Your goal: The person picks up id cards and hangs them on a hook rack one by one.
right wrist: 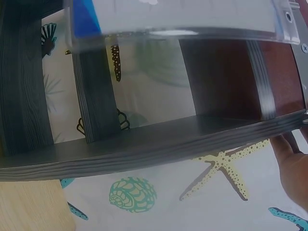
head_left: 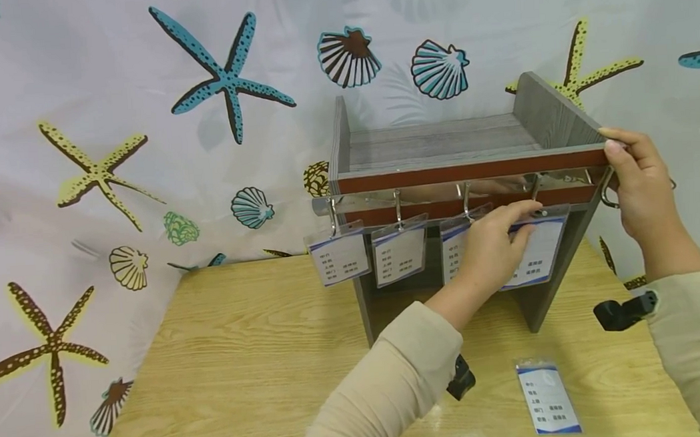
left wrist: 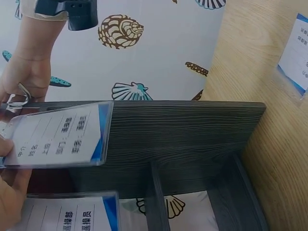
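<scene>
My left hand (head_left: 493,246) pinches a clear badge holder (head_left: 541,250) by its top edge, in front of the hook rail (head_left: 432,192). In the left wrist view my thumb overlaps that badge holder (left wrist: 62,139). My right hand (head_left: 646,190) grips the front right corner of the grey wooden shelf (head_left: 441,139), thumb in front and fingers over the side. Beside it, the rightmost hook (head_left: 608,189) carries nothing. Further left, a first badge holder (head_left: 337,256) and a second badge holder (head_left: 399,252) hang from hooks; a third badge holder (head_left: 452,239) is partly hidden behind my left hand.
Another badge holder (head_left: 547,397) lies flat on the wooden table (head_left: 242,332), in front of the shelf's right leg. Behind the shelf hangs a white cloth (head_left: 291,41) printed with starfish and shells. Open compartments show under the shelf top.
</scene>
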The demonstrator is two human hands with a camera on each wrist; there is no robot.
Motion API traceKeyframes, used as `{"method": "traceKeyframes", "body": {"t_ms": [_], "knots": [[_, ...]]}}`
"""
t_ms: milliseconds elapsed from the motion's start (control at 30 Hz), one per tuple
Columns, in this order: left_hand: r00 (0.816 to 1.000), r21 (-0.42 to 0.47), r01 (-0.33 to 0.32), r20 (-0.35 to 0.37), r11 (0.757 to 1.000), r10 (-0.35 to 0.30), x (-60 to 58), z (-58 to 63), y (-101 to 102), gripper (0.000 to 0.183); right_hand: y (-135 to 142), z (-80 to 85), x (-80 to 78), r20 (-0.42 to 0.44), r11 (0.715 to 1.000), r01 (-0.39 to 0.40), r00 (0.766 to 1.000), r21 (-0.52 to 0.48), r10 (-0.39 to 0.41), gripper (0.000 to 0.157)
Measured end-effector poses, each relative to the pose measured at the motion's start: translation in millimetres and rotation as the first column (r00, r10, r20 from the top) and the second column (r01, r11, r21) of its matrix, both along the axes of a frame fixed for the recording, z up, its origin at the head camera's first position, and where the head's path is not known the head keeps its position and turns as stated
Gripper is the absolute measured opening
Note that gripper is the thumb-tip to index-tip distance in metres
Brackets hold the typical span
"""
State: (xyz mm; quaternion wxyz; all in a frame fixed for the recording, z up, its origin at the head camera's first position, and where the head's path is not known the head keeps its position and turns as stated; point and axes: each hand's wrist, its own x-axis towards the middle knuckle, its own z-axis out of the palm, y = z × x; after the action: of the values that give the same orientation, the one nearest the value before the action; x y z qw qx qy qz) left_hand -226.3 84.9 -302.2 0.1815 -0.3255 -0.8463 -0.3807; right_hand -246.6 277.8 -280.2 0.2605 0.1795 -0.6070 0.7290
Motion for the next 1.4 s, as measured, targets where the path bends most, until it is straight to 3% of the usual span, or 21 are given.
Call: {"method": "traceKeyframes", "body": {"t_ms": [133, 367, 600, 733, 867, 1033, 1200, 1400], "knots": [[0.997, -0.039, -0.048, -0.059, 0.998, 0.046, -2.7, -2.2, -0.3, 0.027, -1.7, 0.8, 0.4, 0.004, 1.000, 0.014, 1.000, 0.022, -0.014, 0.026], [0.998, -0.105, -0.052, -0.036, 0.993, 0.048, -5.0, -2.5, 0.7, 0.028, -2.6, 0.8, 2.1, 0.013, 1.000, 0.022, 1.000, 0.008, -0.022, 0.026], [1.000, -0.093, 0.009, 0.028, 0.996, -0.007, -1.3, -3.3, -8.6, 0.038, -4.0, 0.3, 2.1, 0.014, 1.000, 0.014, 1.000, -0.013, -0.014, 0.026], [0.999, -0.048, 0.037, 0.014, 0.998, -0.036, 3.3, -5.1, -18.9, 0.040, -5.5, 0.3, 3.6, 0.047, 0.999, 0.054, 0.997, -0.002, -0.054, 0.027], [0.994, -0.015, 0.092, 0.052, 0.996, -0.091, 9.2, -2.1, -32.3, 0.036, -6.3, 1.9, 6.2, 0.095, 0.996, 0.092, 0.991, 0.006, -0.092, 0.031], [0.983, 0.045, 0.162, 0.075, 0.986, -0.166, 14.7, 3.1, -47.3, 0.029, -5.4, 1.7, 12.6, 0.185, 0.979, 0.161, 0.966, 0.125, -0.182, 0.040], [0.982, 0.101, 0.180, 0.036, 0.978, -0.184, 17.2, 11.4, -62.8, 0.023, 1.9, -15.8, 21.3, 0.193, 0.990, 0.120, 0.972, 0.077, -0.133, 0.038], [0.978, 0.189, 0.196, -0.107, 0.962, -0.178, 15.5, 25.2, -84.1, 0.018, 11.6, -56.4, 37.1, 0.203, 0.993, 0.041, 0.977, 0.107, -0.062, 0.039]]}}
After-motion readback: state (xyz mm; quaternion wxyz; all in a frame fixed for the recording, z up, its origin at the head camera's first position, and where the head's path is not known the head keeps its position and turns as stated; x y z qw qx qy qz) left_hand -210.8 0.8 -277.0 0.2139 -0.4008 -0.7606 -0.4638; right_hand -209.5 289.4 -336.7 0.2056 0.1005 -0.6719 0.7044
